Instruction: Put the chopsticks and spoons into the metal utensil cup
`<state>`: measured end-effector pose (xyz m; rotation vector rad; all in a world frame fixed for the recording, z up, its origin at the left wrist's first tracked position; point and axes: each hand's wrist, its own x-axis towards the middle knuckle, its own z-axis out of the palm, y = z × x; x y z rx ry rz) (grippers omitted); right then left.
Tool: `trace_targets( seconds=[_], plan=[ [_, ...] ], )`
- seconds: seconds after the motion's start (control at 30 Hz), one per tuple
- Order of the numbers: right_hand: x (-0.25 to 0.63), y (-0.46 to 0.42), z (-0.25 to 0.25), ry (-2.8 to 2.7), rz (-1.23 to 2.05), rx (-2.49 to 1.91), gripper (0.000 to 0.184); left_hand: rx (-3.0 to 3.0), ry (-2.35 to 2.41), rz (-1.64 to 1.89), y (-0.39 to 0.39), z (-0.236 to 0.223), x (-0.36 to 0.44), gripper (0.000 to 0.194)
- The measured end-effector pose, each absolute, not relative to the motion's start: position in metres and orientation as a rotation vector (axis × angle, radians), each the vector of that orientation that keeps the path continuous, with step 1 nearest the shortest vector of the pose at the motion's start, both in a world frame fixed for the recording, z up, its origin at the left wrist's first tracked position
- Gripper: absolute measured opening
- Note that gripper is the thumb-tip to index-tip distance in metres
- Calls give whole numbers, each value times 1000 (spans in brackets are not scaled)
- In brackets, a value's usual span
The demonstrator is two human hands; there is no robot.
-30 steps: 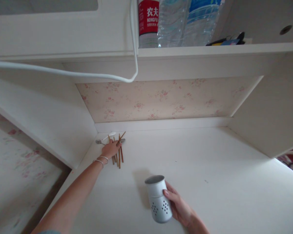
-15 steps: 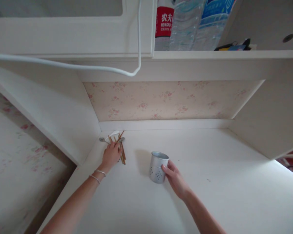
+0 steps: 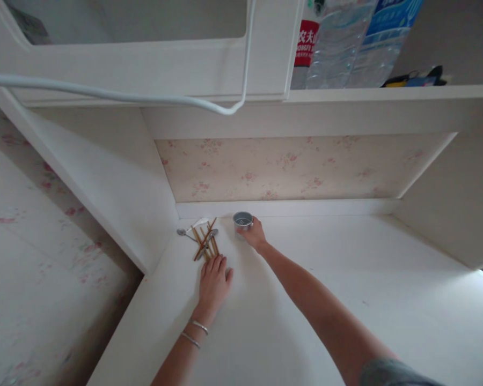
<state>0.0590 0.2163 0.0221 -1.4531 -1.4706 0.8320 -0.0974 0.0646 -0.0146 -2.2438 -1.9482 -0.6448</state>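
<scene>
Your right hand (image 3: 254,235) wraps its fingers around a silver-grey, round metal cup (image 3: 242,221) at the white desk's (image 3: 386,257) back; your left hand (image 3: 214,285), its grip unclear, meets crossed brown wooden chopsticks (image 3: 205,239).

The silver-grey cup (image 3: 242,221) is round, mouth up, with small holes showing inside; it is at the far side, just right of the chopsticks and apart from them. The brown chopsticks (image 3: 205,239) lie loose at far left, one slanting across others. Two metal spoons (image 3: 181,232) point their bowls left and right, a white spoon (image 3: 202,221) beyond
</scene>
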Motion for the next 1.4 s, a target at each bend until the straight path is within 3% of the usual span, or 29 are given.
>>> trace_targets(
  seconds=[0.17, 0.3, 0.37, 0.63, 0.8, 1.0, 1.4],
  plan=[
    [43, 237, 20, -1465, 784, -1553, 80, -2315, -1928, -655, 80, -13, -102, 32],
    [39, 257, 22, -1498, 832, -1563, 42, -2358, -1881, -697, 82, -12, -104, 37],
    [39, 261, 21, -1493, 871, -1559, 32, -2385, -1865, -706, 82, -12, -105, 39],
    [71, 203, -13, -1315, 1082, -1463, 49, -2444, -1829, -668, 93, -15, -106, 41],
    [113, 114, -28, -1231, 1186, -1301, 33, -2520, -1810, -643, 105, -15, -116, 43],
    [148, 24, -34, -1142, 1227, -1170, 30, -2595, -1806, -627, 106, -17, -121, 57],
    [150, 8, -44, -1434, 1083, -1210, 29, -2589, -1801, -643, 100, -22, -124, 57]
  ],
)
